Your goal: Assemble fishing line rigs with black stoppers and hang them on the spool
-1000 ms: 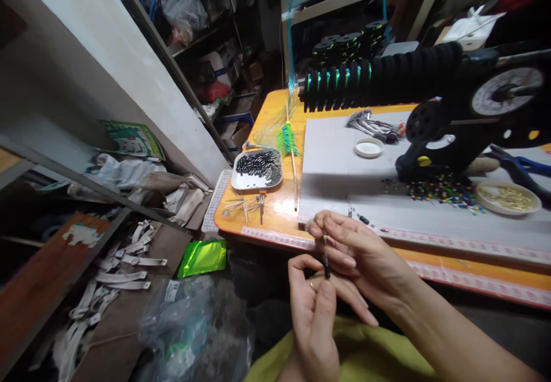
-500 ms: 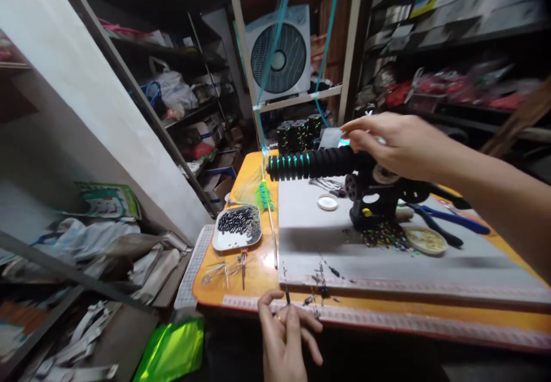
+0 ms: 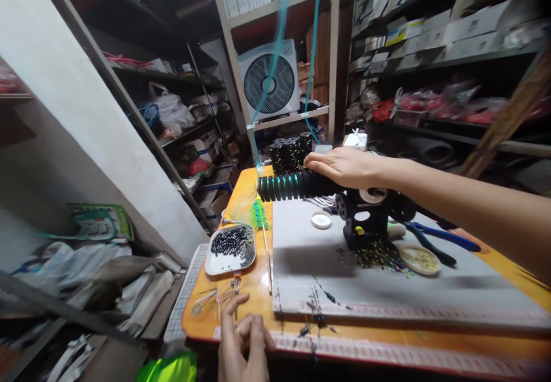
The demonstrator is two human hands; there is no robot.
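My right hand (image 3: 344, 167) reaches over a black ridged cylinder (image 3: 279, 187) with shiny green bands. Its fingers stretch left along the top; what lies under the palm is hidden. The cylinder belongs to a black hand-cranked device (image 3: 365, 227) on the grey board (image 3: 310, 279). My left hand (image 3: 245, 342) is at the table's front edge, index finger raised and apart from the thumb, with nothing visible between them. Close by, several small dark pieces with thin wires (image 3: 319, 319) lie at the board's front edge. Black upright spools (image 3: 290, 152) with green flecks stand behind the cylinder.
A white dish (image 3: 210, 264) of black tubular beads sits on the left. Small multicoloured pieces (image 3: 383, 256), a round dish (image 3: 437, 267) and blue-handled pliers (image 3: 456, 241) lie right of centre. A green bristly strip (image 3: 259, 215) lies beside a thin rod (image 3: 267, 256). Shelves and a fan (image 3: 269, 86) stand behind.
My right hand has moved left along the cylinder toward the black spools. My left hand has shifted left, away from the dark wired pieces. The view has tilted up slightly.
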